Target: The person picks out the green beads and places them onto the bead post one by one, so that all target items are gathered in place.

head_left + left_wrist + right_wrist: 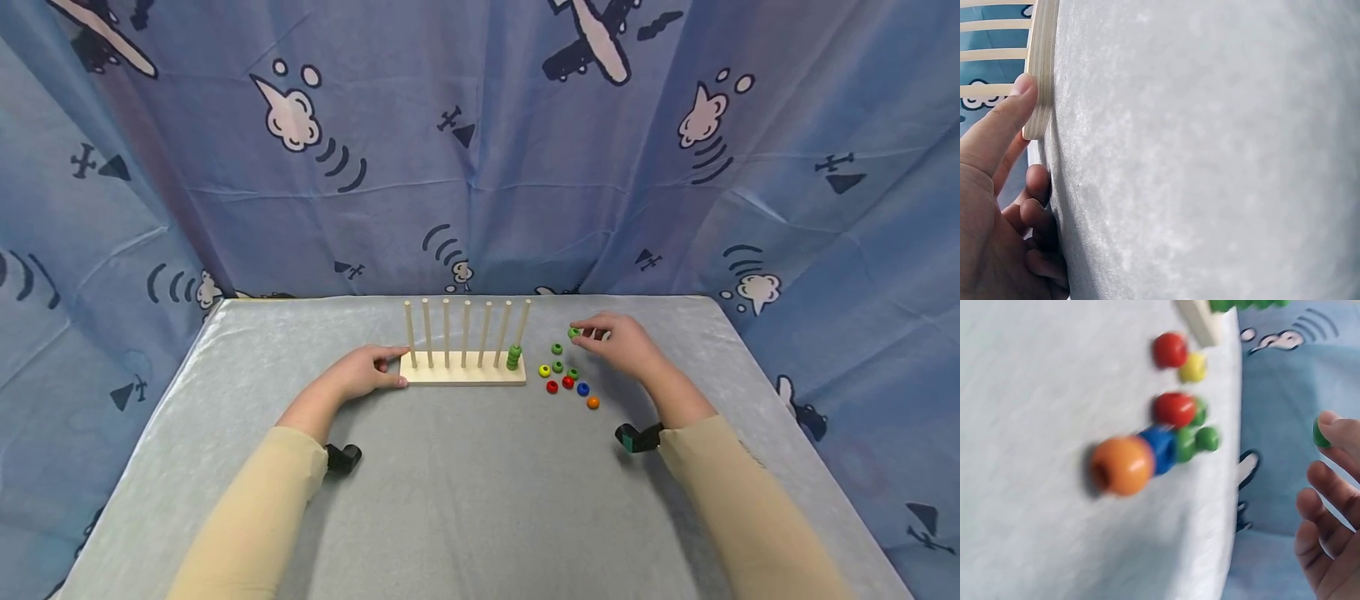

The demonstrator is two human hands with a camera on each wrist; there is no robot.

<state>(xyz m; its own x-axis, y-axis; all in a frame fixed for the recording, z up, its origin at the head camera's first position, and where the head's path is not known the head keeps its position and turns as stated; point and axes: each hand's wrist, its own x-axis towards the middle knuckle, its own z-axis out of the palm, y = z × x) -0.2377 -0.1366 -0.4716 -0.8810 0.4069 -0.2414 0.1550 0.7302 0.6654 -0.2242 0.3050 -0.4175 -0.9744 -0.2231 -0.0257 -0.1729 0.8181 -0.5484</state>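
On a grey surface (450,483) before a blue curtain (465,225), a wooden rack (461,377) carries green beads (513,358) on its rightmost peg (523,320), their number hard to count. The left hand (363,372) grips the rack's left end; right of the rack, near loose coloured beads (567,382), the right hand (618,340) pinches another green bead (573,332), partly covered.

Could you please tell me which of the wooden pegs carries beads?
The rightmost peg in the head view: green beads are stacked at its base, while the other six pegs are bare.
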